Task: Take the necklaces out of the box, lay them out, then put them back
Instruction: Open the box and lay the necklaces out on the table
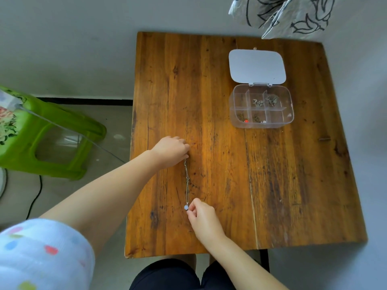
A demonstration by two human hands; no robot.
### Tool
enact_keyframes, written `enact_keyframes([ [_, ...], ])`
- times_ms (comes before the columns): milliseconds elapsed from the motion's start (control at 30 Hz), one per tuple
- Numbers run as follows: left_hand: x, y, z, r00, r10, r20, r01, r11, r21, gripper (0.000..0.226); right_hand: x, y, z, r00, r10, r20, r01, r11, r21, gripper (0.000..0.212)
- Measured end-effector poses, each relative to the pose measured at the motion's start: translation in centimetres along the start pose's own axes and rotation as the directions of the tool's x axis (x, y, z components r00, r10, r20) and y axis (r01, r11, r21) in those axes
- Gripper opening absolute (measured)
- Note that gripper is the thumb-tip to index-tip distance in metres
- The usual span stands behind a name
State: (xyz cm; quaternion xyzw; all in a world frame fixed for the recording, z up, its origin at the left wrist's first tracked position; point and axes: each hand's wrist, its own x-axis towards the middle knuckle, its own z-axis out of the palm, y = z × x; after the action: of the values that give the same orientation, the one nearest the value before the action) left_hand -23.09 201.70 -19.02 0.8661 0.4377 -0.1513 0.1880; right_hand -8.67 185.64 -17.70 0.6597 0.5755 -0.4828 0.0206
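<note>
A thin silver necklace point(186, 181) with a pale round pendant lies stretched in a straight line on the left part of the wooden table point(282, 185). My left hand point(170, 150) pinches its far end. My right hand point(202, 218) pinches the near end, right at the pendant. At the far right stands a clear plastic box point(289, 114) with several compartments, its white lid point(257, 65) folded open behind it. Small tangled necklaces point(258, 102) lie in several compartments, one with a red bead point(246, 121).
A green plastic stool point(48, 130) stands on the floor left of the table, with a black cable beside it. Patterned fabric point(282, 15) hangs past the table's far right corner. My knees show below the front edge.
</note>
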Motion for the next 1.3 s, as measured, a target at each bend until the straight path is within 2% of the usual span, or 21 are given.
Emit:
enact_keyframes([
  [133,0.1,0.2,0.0,0.997,-0.071,-0.023,0.07,0.995,-0.069,0.029,0.2,0.3,-1.9,1.0,-0.002,-0.008,0.003,0.999,0.049,0.011],
  [267,1.4,1.3,-1.3,0.984,-0.134,-0.114,0.114,0.978,-0.172,0.029,2.1,1.9,-8.9,0.986,0.025,-0.162,-0.003,0.991,0.134,0.013],
  [400,4.8,4.4,-3.5,0.963,-0.156,-0.219,0.079,0.942,-0.326,0.044,6.3,4.3,-18.2,0.934,0.001,-0.356,0.021,0.998,0.059,0.013],
  [467,6.9,6.2,-4.2,0.947,-0.196,-0.254,0.087,0.919,-0.386,0.051,9.0,4.6,-22.6,0.917,-0.065,-0.394,0.062,0.998,-0.02,0.015],
  [567,9.8,8.0,-4.6,0.915,-0.281,-0.291,0.143,0.898,-0.417,0.048,13.8,3.6,-27.5,0.911,-0.176,-0.372,0.098,0.97,-0.22,0.021],
  [700,11.7,8.6,-4.4,0.878,-0.367,-0.307,0.202,0.866,-0.457,0.028,19.6,2.6,-30.0,0.897,-0.306,-0.319,0.142,0.883,-0.447,0.024],
  [833,12.2,8.5,-4.2,0.862,-0.367,-0.35,0.195,0.876,-0.441,0.021,22.4,2.0,-29.8,0.902,-0.419,-0.108,0.211,0.643,-0.736,0.017],
  [967,12.3,8.7,-4.0,0.851,-0.385,-0.357,0.208,0.871,-0.445,0.019,23.0,1.6,-29.5,0.897,-0.442,-0.014,0.223,0.478,-0.85,0.009],
  [1167,12.3,9.1,-4.0,0.84,-0.414,-0.35,0.238,0.862,-0.448,0.019,22.7,1.7,-29.7,0.902,-0.428,0.06,0.284,0.481,-0.829,0.015],
  [1300,12.2,9.3,-4.4,0.84,-0.407,-0.359,0.241,0.873,-0.424,0.026,21.0,1.8,-31.1,0.871,-0.492,0.009,0.333,0.576,-0.747,0.009],
])
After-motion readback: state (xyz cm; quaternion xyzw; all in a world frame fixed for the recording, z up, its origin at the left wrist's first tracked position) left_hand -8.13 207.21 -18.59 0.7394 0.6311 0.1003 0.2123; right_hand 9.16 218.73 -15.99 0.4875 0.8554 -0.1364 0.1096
